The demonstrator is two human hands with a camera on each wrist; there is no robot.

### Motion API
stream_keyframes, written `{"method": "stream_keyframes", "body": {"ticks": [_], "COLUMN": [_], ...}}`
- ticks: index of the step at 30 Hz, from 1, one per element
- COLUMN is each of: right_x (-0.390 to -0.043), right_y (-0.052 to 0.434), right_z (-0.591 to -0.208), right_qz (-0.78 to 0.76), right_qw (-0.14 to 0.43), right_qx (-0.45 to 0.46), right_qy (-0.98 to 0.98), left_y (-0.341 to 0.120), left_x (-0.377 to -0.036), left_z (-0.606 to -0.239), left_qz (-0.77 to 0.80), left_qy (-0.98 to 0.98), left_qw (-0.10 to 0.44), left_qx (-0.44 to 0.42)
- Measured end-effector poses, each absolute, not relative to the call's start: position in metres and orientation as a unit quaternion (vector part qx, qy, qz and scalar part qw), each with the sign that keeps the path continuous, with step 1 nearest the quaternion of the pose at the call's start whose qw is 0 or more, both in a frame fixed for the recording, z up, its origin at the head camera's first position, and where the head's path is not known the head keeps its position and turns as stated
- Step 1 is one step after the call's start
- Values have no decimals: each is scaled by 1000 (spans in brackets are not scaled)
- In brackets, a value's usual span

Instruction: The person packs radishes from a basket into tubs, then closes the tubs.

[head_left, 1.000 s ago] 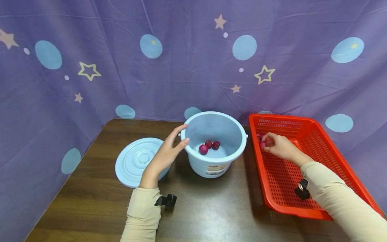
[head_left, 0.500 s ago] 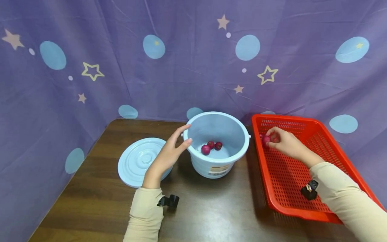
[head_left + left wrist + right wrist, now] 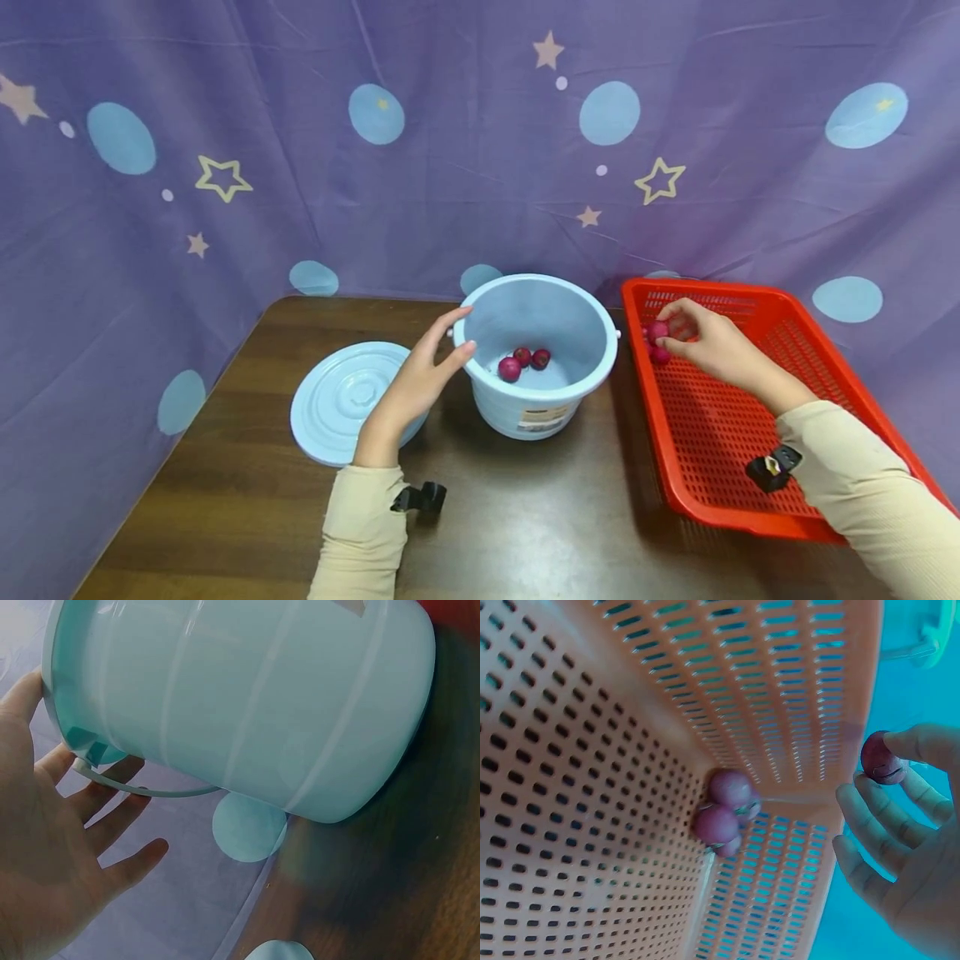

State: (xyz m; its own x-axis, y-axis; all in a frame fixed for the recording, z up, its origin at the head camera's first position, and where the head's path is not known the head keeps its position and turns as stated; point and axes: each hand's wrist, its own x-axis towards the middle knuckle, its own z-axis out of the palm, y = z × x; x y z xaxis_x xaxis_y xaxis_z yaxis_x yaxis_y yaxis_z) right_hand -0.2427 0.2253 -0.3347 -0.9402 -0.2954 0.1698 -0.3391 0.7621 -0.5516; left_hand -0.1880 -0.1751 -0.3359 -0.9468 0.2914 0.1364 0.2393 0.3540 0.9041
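Three red fruits [image 3: 509, 369] in blue plastic bucket [image 3: 547, 396], more [image 3: 715, 824] in red plastic basket [image 3: 712, 433]; my right hand [image 3: 720, 343] pinches another [image 3: 883, 757], left hand [image 3: 415, 381] spread.

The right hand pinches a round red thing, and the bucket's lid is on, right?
The lid is off: the head view shows it lying on the table beside the bucket. The right hand does pinch a round red thing.

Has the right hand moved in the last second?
Yes: in the head view, the right hand has moved upward, nearer the far rim of the red basket.
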Motion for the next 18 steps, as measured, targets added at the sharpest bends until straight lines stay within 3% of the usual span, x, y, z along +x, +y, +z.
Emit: {"method": "stream_keyframes", "body": {"ticks": [8, 18], "right_x": [-234, -226], "right_y": [219, 208], "right_z": [-321, -308], "right_qz": [305, 319], "right_qw": [50, 70], "right_qx": [168, 171], "right_qy": [-936, -930], "left_y": [-179, -181], "left_x": [-210, -209], "left_z": [-370, -371], "left_qz": [554, 547], "left_qy": [815, 820], "left_qw": [12, -2], "left_qx": [171, 170]}}
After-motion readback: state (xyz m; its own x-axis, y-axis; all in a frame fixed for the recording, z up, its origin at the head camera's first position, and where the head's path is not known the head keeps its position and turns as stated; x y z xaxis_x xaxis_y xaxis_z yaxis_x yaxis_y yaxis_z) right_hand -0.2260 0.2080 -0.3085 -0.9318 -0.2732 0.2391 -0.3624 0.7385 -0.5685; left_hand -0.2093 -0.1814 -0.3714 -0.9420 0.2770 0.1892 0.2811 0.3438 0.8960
